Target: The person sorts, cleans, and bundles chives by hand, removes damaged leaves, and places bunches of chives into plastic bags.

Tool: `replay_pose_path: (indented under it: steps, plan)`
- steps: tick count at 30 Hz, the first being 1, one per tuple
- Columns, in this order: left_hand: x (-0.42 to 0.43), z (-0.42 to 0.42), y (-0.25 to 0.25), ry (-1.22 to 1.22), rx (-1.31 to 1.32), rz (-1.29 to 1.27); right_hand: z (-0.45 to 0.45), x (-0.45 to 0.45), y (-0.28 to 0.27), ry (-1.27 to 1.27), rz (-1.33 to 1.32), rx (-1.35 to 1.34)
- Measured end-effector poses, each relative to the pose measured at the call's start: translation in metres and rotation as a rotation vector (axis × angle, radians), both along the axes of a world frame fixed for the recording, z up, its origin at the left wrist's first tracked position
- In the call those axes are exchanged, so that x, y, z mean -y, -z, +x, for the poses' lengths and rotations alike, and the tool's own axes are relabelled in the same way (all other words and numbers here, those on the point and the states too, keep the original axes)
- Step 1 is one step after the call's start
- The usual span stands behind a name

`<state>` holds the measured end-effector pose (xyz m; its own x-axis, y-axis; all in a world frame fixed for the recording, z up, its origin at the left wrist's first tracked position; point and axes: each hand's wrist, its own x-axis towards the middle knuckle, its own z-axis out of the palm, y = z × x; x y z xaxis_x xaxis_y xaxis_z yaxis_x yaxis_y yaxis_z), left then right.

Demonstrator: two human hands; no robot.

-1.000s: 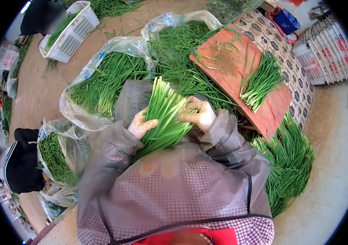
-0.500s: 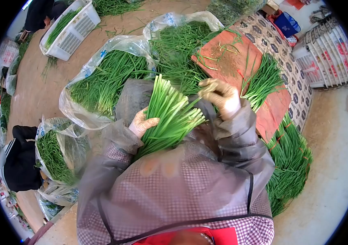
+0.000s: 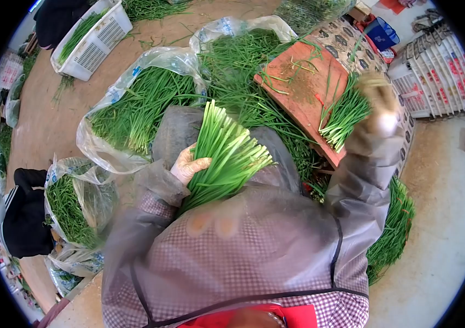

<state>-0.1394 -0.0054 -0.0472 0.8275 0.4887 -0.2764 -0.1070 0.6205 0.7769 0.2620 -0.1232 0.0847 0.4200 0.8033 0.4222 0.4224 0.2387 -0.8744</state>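
Observation:
My left hand (image 3: 190, 165) is closed around a thick bunch of garlic chives (image 3: 227, 153), held in front of my chest with the pale cut ends fanned up and to the right. Out to the right, my right hand (image 3: 378, 101) is smeared by motion, so its fingers cannot be made out. A thin green stalk (image 3: 357, 48) shows just above it. Beside that hand, a smaller tied bunch of chives (image 3: 347, 112) lies on the reddish board (image 3: 303, 74), which also carries loose bits and dirt.
Plastic bags of loose chives (image 3: 156, 101) stand in front of my knees. More tied chives (image 3: 393, 229) are stacked at my right. A white crate (image 3: 93, 52) stands far left, near a person in dark clothing (image 3: 25, 213). Stacked white crates (image 3: 434, 74) and a blue bin (image 3: 381, 34) are at right.
My right hand has swung away from the held bunch, out to the right past the board. My left hand and its bunch have stayed nearly still.

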Motion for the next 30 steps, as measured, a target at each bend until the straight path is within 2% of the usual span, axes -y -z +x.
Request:
replay_pose_path:
  steps: [2,3,5,7,9,11,13,15,17,18,21,23,24,25,28,30]
  plan:
    - [0.002,0.001,-0.001,-0.009,-0.037,0.022,-0.016,-0.002,0.027,-0.386,-0.483,0.252]
    - [0.001,0.000,-0.001,-0.011,-0.038,0.023,-0.048,-0.006,0.027,-0.388,-0.778,0.264]
    - [0.001,0.000,-0.001,-0.006,-0.072,0.048,-0.084,-0.016,0.062,-0.452,-0.555,-0.201]
    - [0.002,0.000,-0.001,-0.005,-0.073,0.059,-0.116,-0.020,0.066,-0.518,-0.656,-0.270]
    - [0.001,-0.001,-0.001,0.000,-0.071,0.074,-0.133,-0.024,0.083,-0.574,-0.513,-0.260]
    - [0.001,-0.001,0.003,0.016,-0.060,0.091,-0.142,-0.024,0.082,-0.497,-0.500,-0.300]
    - [0.002,0.000,0.003,0.012,-0.057,0.082,-0.145,-0.024,0.090,-0.401,-0.407,-0.146]
    - [0.002,0.000,0.003,0.006,-0.053,0.073,-0.147,-0.024,0.094,-0.366,-0.356,-0.144]
    - [0.002,0.000,0.004,0.003,-0.054,0.074,-0.146,-0.026,0.104,-0.243,-0.214,-0.314]
    - [0.003,0.000,0.004,0.003,-0.053,0.073,-0.149,-0.027,0.084,-0.223,-0.286,-0.640]
    - [0.004,0.000,0.002,-0.010,-0.085,0.093,-0.137,-0.037,0.071,-0.268,-0.341,-0.477]
    - [0.003,0.001,-0.001,0.012,-0.068,0.098,-0.148,-0.039,0.062,-0.373,-0.475,-0.441]
    - [0.003,0.001,-0.001,0.012,-0.067,0.099,-0.149,-0.042,0.068,-0.397,-0.325,-0.138]
    - [0.004,0.001,0.000,-0.003,-0.056,0.097,-0.154,-0.044,0.076,-0.363,-0.232,-0.013]
    - [0.007,0.002,-0.002,-0.021,-0.052,0.090,-0.156,-0.047,0.080,-0.444,-0.313,-0.085]
    - [0.006,0.001,-0.002,-0.020,-0.056,0.088,-0.160,-0.047,0.085,-0.391,-0.217,-0.242]
